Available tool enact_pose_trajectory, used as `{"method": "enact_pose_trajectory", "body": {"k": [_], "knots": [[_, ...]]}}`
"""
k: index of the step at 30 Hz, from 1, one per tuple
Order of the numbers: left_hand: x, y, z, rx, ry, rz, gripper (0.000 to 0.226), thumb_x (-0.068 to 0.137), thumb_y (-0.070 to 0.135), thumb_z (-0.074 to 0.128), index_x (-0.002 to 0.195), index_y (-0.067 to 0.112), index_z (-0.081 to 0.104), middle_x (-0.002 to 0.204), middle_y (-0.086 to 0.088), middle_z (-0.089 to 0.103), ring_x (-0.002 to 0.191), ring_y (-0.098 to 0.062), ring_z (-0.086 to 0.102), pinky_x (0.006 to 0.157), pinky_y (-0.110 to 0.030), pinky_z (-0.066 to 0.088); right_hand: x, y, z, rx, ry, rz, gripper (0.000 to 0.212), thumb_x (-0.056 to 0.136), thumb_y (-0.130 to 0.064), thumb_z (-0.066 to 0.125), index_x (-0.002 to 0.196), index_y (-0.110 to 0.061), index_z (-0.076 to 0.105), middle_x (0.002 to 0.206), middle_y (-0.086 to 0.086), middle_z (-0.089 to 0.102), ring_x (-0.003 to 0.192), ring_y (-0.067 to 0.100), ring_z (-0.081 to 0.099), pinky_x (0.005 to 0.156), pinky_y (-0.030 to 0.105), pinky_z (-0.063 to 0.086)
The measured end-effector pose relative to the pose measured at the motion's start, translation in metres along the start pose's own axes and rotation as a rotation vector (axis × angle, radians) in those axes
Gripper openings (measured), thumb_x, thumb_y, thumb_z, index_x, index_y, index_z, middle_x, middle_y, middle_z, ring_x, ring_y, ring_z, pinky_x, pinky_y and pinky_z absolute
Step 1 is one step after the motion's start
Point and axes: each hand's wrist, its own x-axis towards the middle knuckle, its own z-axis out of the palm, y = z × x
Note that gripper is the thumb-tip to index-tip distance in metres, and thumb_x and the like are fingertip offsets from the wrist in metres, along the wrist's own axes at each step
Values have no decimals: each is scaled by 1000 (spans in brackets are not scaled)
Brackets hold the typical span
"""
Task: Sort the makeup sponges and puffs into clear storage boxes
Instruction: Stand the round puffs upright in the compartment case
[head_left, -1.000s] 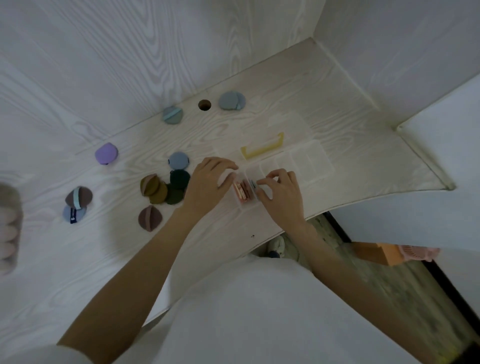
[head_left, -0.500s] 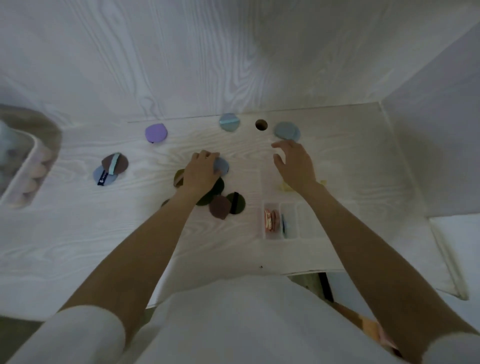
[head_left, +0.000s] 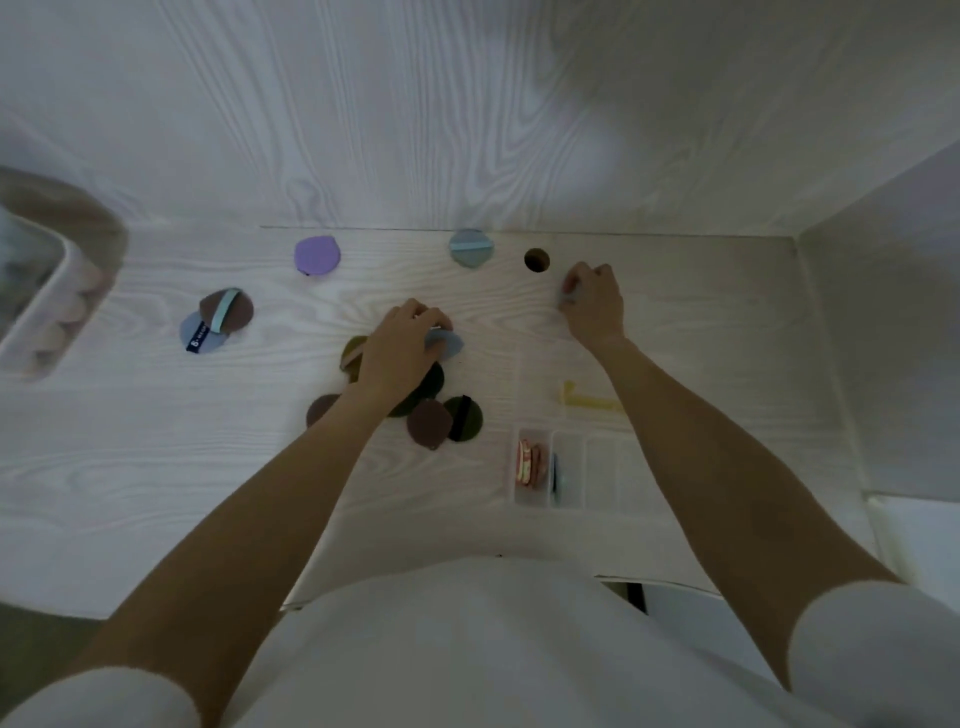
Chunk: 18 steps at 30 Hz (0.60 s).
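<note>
In the head view, the left hand (head_left: 402, 345) curls its fingers round a grey-blue puff (head_left: 445, 344), which pokes out at 3 o'clock of the grip and sits at the 12 o'clock edge of a cluster of dark puffs on the pale wood surface (head_left: 156, 467). That cluster includes an olive puff (head_left: 353, 349) at 9 o'clock of the hand, a brown puff (head_left: 429, 423) and a dark green puff (head_left: 464, 419) at 5 o'clock, and another brown one (head_left: 322, 409) beside the forearm. The right hand (head_left: 595, 301) is clenched over a blue-grey puff (head_left: 566, 296), only a sliver of which shows at 9 o'clock of the grip, just beside a round hole (head_left: 537, 260) in the surface. At 6 o'clock of that hand lies the clear storage box (head_left: 571, 467), its leftmost compartment holding pinkish puffs (head_left: 530, 463) on edge, with a thin blue piece in the next. A yellow handle (head_left: 587, 399) lies at the box's far side. Along the back sit a purple puff (head_left: 318, 255) and a light blue puff (head_left: 471, 248); at 9 o'clock, 2 overlapping puffs (head_left: 218, 322), brown over blue. A clear bin (head_left: 67, 291) of pale sponges stands at the far left edge.
</note>
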Motion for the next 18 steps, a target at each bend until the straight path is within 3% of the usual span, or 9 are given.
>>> {"method": "enact_pose_trajectory", "body": {"k": [5,7,11,14,18], "knots": [[-19,36,-18,-146,119,122,13,87,12,62,99,13,66,92,-4,67,82,-20,56,68,-30,48,-57,-7,-23,275,212,-115,14,80,-6,64,93,-2,62,97,15,58,82,17,50,67,22,34],[-30,55,-21,-233,112,200,14,87,15,62,100,14,66,96,2,68,83,-14,58,69,-25,50,-97,-1,-34,343,286,-112,11,82,-5,63,93,-5,64,94,11,63,81,13,52,69,23,40],[-48,86,-14,-275,28,464,20,88,24,57,99,11,67,97,2,66,87,-9,55,76,-15,46,-170,16,-38,406,348,-22,15,85,-3,58,98,-8,64,95,7,66,79,13,56,65,24,45],[-51,98,1,-198,-84,649,19,88,21,56,98,10,68,99,-5,67,90,-13,56,79,-21,46,-208,30,-33,465,336,135,23,88,-4,57,110,-10,58,104,7,65,82,15,57,66,27,49],[-49,106,15,-71,-240,804,24,87,23,48,92,10,68,97,-8,67,87,-18,58,73,-25,47,-233,42,-26,513,348,258,30,89,-7,58,118,-13,55,110,8,66,84,13,57,64,14,44]]}}
